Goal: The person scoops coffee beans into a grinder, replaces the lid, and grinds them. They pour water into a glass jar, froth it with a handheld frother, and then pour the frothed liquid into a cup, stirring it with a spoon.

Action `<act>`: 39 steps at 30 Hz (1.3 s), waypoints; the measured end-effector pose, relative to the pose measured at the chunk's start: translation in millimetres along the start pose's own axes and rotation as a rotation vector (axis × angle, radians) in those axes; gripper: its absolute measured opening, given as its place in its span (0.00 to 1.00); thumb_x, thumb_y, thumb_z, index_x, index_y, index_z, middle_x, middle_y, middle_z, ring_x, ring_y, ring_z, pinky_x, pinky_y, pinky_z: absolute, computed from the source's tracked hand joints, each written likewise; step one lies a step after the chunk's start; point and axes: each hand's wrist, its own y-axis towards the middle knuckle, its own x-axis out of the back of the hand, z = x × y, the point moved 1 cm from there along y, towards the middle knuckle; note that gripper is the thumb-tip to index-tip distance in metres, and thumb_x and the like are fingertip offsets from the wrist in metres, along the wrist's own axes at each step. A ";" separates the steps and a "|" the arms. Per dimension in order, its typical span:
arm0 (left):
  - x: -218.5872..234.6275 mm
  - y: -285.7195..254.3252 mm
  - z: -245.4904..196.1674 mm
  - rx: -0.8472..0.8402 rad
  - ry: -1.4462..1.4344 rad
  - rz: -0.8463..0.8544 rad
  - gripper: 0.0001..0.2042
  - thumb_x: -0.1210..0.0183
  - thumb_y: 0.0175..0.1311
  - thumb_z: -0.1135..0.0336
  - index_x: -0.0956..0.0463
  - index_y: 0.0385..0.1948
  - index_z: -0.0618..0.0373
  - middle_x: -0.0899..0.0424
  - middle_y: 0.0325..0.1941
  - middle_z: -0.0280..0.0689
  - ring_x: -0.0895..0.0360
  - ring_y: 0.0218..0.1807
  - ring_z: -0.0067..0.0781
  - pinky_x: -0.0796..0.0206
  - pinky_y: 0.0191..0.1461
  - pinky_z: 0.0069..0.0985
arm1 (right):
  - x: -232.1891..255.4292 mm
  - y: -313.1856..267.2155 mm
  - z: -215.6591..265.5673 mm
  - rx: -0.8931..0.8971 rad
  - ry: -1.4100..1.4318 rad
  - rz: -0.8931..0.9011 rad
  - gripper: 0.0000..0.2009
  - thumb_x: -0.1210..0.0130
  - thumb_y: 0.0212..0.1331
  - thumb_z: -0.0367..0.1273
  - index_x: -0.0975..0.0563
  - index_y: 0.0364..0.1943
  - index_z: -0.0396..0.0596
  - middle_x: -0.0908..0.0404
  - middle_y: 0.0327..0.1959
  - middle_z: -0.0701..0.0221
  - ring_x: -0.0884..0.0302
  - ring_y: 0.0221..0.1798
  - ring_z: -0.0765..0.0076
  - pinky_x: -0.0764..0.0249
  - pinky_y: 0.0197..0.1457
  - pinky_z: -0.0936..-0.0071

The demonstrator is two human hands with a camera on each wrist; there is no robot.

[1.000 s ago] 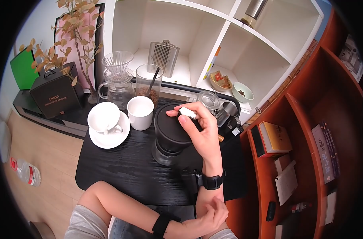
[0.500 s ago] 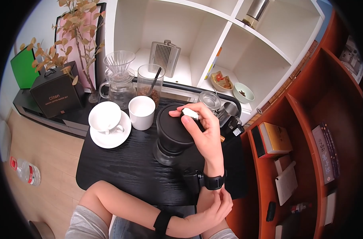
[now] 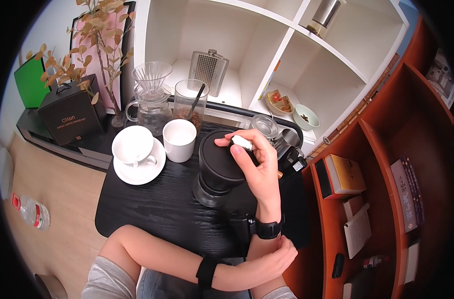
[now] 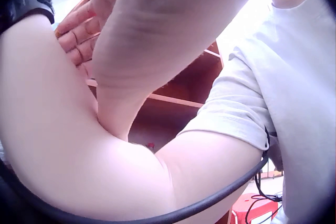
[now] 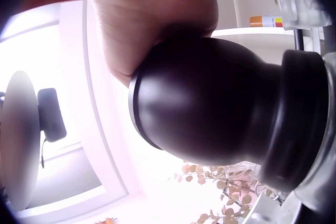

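A black coffee grinder with a clear glass base stands on the black table. Over the right side of its lid, my right hand curls thumb and fingers round a small white-and-black piece. Seen from the right wrist, the grinder's rounded black body fills the middle, with the hand's edge against its top. My left arm crosses in front of me. The left hand lies across my right forearm near the black wristband, its fingers loosely bent and holding nothing.
Left of the grinder are a white mug and a white cup on a saucer. Behind them stand a glass dripper and a tall glass of coffee beans. A glass jar and a metal pitcher sit beyond my right hand.
My left hand has slid right along the right forearm, its fingers now past the outer side by the wristband. The right hand stays at the grinder's lid; the whole view has shifted slightly.
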 end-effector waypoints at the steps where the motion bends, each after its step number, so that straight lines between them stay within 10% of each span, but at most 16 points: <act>1: -1.5 0.4 3.0 -0.010 0.001 -0.098 0.11 0.52 0.57 0.64 0.28 0.33 0.61 0.28 0.35 0.37 0.32 0.37 0.33 0.39 0.44 0.27 | 0.1 -0.1 0.0 -0.004 -0.006 -0.002 0.07 0.47 0.58 0.23 0.26 0.40 0.38 0.19 0.38 0.65 0.22 0.45 0.75 0.31 0.50 0.80; 23: -5.0 -4.1 -31.3 0.062 -0.087 -0.073 0.10 0.51 0.55 0.63 0.27 0.29 0.61 0.33 0.25 0.35 0.35 0.33 0.30 0.43 0.36 0.25 | -4.8 2.5 1.2 0.056 -0.171 -0.009 0.10 0.46 0.57 0.26 0.24 0.43 0.43 0.17 0.36 0.68 0.26 0.43 0.72 0.33 0.50 0.76; 39: 13.1 -11.4 -12.6 0.008 0.069 -0.006 0.19 0.52 0.55 0.60 0.25 0.42 0.64 0.23 0.43 0.44 0.28 0.50 0.45 0.36 0.54 0.36 | 17.9 0.4 4.6 0.030 -0.054 0.132 0.15 0.56 0.60 0.29 0.25 0.48 0.40 0.17 0.40 0.67 0.30 0.44 0.73 0.36 0.52 0.76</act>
